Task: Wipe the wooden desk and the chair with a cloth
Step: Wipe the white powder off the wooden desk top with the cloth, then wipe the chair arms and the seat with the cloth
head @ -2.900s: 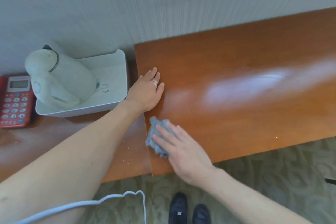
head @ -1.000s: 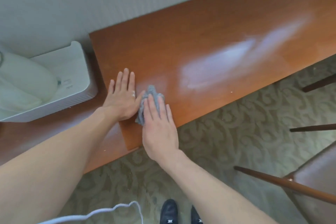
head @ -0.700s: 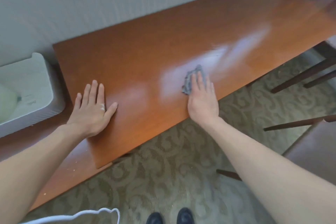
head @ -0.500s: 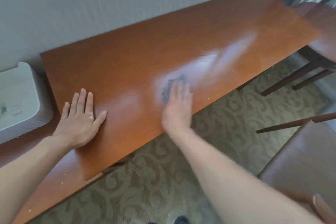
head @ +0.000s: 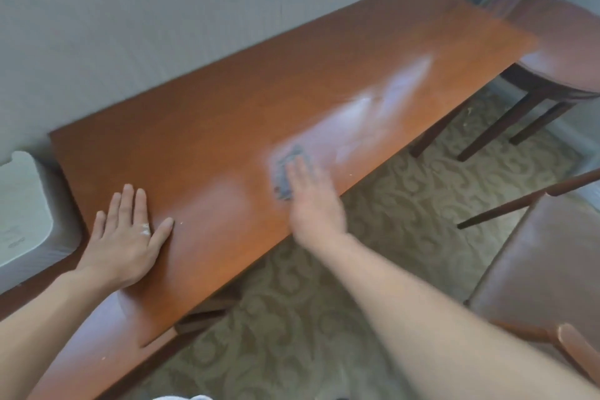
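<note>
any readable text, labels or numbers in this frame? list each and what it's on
None can be read.
White tray at the left edge: small dark marks on its near wall, too small and blurred to make out.
Wooden desk, cloth, chair: no lettering shows.

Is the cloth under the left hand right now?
No, the cloth lies under the right hand, while the left hand rests flat and bare on the desk.

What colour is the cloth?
Grey-blue; the cloth shows, motion-blurred, under the right hand in the head view.
</note>
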Demonstrator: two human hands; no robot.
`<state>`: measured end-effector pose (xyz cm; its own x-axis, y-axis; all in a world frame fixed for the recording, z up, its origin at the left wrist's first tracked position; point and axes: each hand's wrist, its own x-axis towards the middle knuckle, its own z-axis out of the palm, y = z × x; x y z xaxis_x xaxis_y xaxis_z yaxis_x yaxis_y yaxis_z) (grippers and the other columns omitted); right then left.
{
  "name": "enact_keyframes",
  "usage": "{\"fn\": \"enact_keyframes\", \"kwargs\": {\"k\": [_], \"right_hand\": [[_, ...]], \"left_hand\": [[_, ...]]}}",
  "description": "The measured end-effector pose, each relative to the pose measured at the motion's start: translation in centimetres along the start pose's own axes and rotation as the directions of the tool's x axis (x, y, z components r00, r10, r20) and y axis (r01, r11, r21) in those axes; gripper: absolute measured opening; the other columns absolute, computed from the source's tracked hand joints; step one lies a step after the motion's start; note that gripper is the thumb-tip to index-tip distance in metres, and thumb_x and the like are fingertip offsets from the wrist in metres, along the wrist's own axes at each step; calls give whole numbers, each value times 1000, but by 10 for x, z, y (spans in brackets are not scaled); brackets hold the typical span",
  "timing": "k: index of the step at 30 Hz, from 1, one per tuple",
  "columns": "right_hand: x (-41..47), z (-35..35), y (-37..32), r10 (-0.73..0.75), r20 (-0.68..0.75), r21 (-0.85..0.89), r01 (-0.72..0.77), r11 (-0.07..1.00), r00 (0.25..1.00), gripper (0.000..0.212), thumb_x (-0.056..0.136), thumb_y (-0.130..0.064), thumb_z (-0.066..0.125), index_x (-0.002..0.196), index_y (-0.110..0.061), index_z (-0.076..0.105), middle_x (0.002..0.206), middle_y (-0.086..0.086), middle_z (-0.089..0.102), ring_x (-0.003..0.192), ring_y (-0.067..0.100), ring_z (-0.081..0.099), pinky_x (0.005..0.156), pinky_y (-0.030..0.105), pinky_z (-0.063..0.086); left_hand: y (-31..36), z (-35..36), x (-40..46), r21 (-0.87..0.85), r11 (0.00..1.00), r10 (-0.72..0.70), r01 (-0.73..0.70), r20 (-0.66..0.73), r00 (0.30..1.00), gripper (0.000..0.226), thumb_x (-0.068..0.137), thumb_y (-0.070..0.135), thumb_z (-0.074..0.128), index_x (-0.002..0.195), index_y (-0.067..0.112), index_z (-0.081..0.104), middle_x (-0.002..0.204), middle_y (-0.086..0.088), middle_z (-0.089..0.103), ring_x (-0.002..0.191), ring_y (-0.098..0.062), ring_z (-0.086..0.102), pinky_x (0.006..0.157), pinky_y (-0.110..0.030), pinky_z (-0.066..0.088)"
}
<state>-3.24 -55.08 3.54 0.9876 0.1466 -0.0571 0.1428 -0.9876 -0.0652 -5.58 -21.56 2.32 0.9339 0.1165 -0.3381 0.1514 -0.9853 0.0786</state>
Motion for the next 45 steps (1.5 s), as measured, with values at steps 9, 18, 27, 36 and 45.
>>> {"fn": "enact_keyframes", "kwargs": {"k": [9,18,27,36,45], "right_hand": [[25,-4,38,349,2,152,-346,926,937,66,100,-9,34,162,-10,10,171,9,4,156,35,-1,127,47,7],[-33,12,-121,-253,-64,261,261,929,965,72,96,-8,36,161,-23,10,169,-1,-4,156,26,-14,127,47,0],[-77,19,-132,-409,-136,451,424,785,902,66,96,0,51,157,-16,33,167,1,24,157,20,8,128,36,5],[-50,-62,-55,377,336,920,-215,-328,863,28,94,-10,54,75,-18,73,75,-1,71,74,16,65,69,33,51],[-98,-127,78,492,306,872,-32,-489,815,35,89,-35,72,105,-3,77,106,20,76,103,38,72,95,50,57]], "left_hand": [[13,-9,-10,-28,999,17,-17,-3,1000,87,96,70,8,159,16,-16,166,-2,-27,152,-18,-25,125,-42,-11],[16,-7,-11,-27,999,37,-38,-25,999,84,97,67,8,160,15,-15,166,-3,-25,153,-19,-23,125,-43,-8],[18,-13,-13,31,999,26,-27,22,999,89,91,70,-3,159,14,-16,166,-5,-24,153,-20,-21,126,-44,-7],[151,-55,-48,-767,623,158,-153,-68,985,39,104,47,47,105,19,74,104,2,77,102,-20,71,86,-37,54],[304,-114,-76,-995,92,437,23,61,897,52,75,29,83,119,6,69,108,-9,78,101,-27,75,80,-38,63]]}}
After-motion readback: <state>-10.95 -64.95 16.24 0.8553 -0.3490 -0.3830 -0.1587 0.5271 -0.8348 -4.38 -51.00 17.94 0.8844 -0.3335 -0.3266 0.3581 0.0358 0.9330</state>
